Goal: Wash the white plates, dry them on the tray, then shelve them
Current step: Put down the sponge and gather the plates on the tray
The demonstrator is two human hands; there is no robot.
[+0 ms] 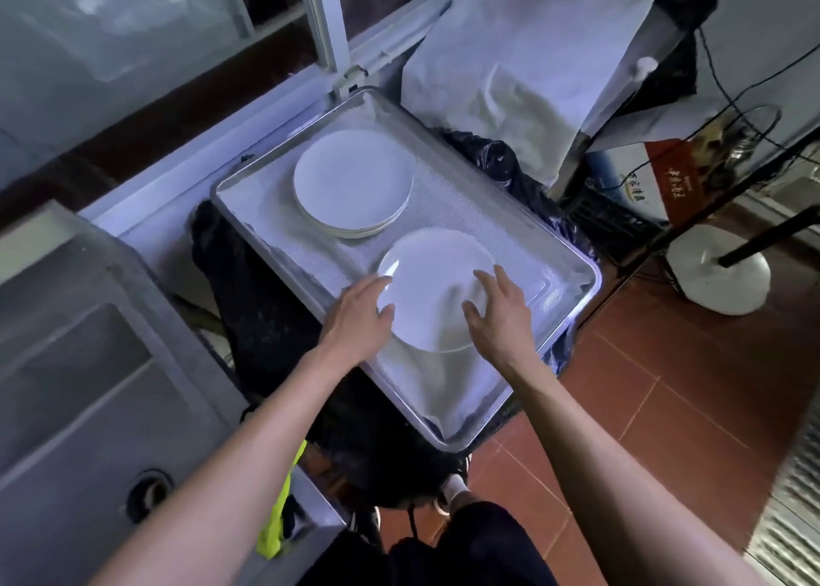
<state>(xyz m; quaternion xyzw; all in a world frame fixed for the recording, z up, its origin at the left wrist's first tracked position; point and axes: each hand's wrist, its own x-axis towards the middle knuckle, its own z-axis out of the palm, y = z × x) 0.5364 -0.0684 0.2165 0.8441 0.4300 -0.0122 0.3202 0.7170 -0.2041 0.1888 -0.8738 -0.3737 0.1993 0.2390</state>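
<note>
The drying step is judged to be in hand. A single white plate [432,288] is seen on the cloth-lined metal tray [590,275], near its front right part, and just behind it a stack of white plates [352,181] is set on the same cloth liner [275,212]. The left hand [359,315] is laid against the plate's left rim, fingers spread and only lightly bent, the thumb touching the edge. The right hand [499,308] is held over the plate's right side with the fingers loosely arched; whether the rim is actually touched there cannot be told. Neither hand is closed round the plate, so it is judged either just set down or about to be taken up.

If the plate is to be shelved or added to the stack, a firm hold on opposite rims is called for, with the fingertips worked under the edge, since a wet glazed plate lying flat on cloth is likely to slip. The steel sink [111,408] is seen at the left.
</note>
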